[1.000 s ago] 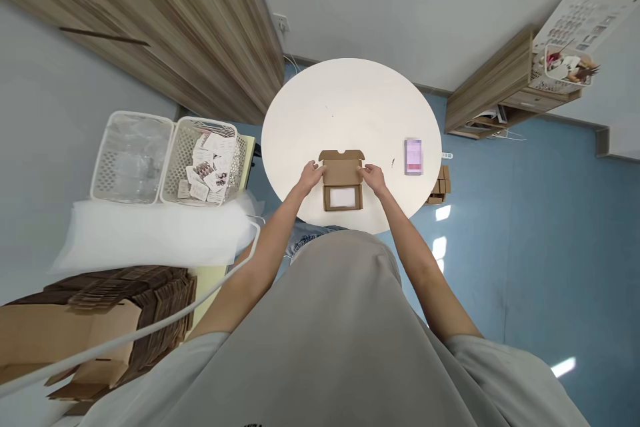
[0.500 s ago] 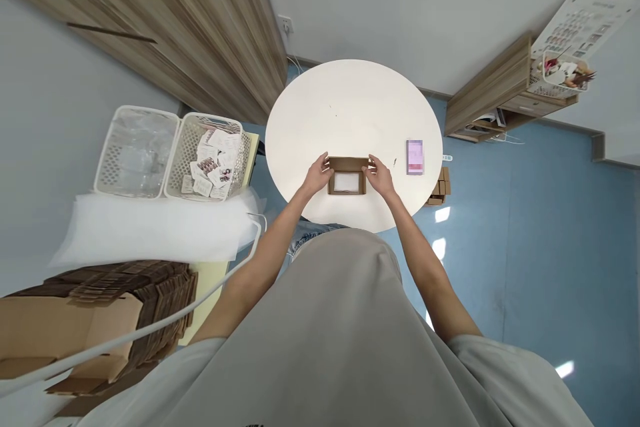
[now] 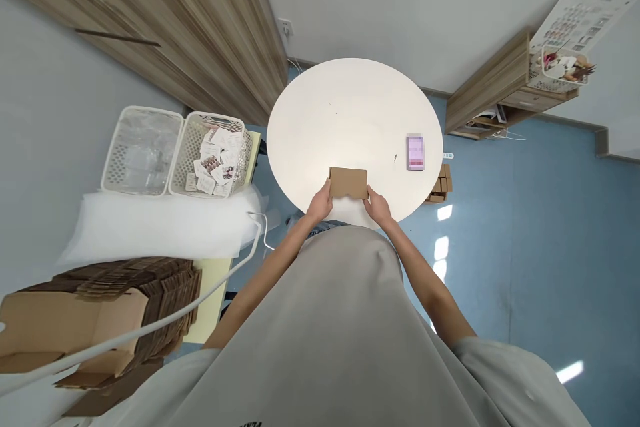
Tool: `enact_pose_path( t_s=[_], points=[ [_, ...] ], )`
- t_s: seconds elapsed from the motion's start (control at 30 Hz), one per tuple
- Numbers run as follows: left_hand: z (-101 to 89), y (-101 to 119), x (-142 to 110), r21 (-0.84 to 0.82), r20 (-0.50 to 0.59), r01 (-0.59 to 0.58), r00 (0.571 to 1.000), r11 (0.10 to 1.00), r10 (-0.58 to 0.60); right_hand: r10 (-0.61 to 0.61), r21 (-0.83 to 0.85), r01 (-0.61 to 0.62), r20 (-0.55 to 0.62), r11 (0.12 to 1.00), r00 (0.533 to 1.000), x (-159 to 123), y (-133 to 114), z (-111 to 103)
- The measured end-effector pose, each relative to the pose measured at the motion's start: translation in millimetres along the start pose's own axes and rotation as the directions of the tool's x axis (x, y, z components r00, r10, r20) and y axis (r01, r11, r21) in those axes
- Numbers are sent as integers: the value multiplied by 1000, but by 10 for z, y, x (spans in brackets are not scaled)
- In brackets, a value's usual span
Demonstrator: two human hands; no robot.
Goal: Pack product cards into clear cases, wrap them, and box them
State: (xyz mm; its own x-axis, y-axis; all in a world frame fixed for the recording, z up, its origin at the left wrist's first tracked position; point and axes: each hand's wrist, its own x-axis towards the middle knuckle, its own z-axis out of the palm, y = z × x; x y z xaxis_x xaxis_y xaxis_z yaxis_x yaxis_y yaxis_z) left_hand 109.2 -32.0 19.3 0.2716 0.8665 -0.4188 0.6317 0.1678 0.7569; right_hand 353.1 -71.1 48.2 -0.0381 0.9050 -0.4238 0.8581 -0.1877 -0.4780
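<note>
A small brown cardboard box [image 3: 349, 183] with its lid closed is at the near side of the round white table [image 3: 350, 107]. My left hand [image 3: 321, 201] grips its left end near the front corner. On the opposite end, my right hand [image 3: 377, 204] has its fingers against the near right corner. The box's contents are hidden under the lid. Off to the right lies a flat pink and purple item [image 3: 415, 152], its surface blurred into blocks.
At left, a white basket of printed cards [image 3: 215, 157] adjoins one with clear plastic bags [image 3: 143, 150]. Below them lie white wrapping sheets [image 3: 160, 227] and stacked flat cardboard [image 3: 165, 300]. Several small brown boxes [image 3: 441, 183] sit beyond the table's right edge, near a wooden cabinet [image 3: 490, 90].
The box stood open with something white inside; its lid is now down over it. Both hands have moved from the upper corners toward the near corners.
</note>
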Motion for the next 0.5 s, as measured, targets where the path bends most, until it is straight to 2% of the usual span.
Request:
enact_pose_path(
  t_s=[0.17,0.3,0.4,0.5],
  points=[
    [70,-35,-140,76,25,11,1000,997,-12,83,-112,-74,79,991,993,-61,-23,74],
    [108,-55,-137,144,56,79,995,986,-88,186,-168,-157,176,973,967,-49,-47,114],
    [130,-70,-102,142,49,131,989,981,-139,209,-138,-181,225,974,952,-46,-37,154],
    [142,-93,-83,73,43,167,984,983,-171,171,-37,-167,273,985,947,-53,0,202]
  ],
)
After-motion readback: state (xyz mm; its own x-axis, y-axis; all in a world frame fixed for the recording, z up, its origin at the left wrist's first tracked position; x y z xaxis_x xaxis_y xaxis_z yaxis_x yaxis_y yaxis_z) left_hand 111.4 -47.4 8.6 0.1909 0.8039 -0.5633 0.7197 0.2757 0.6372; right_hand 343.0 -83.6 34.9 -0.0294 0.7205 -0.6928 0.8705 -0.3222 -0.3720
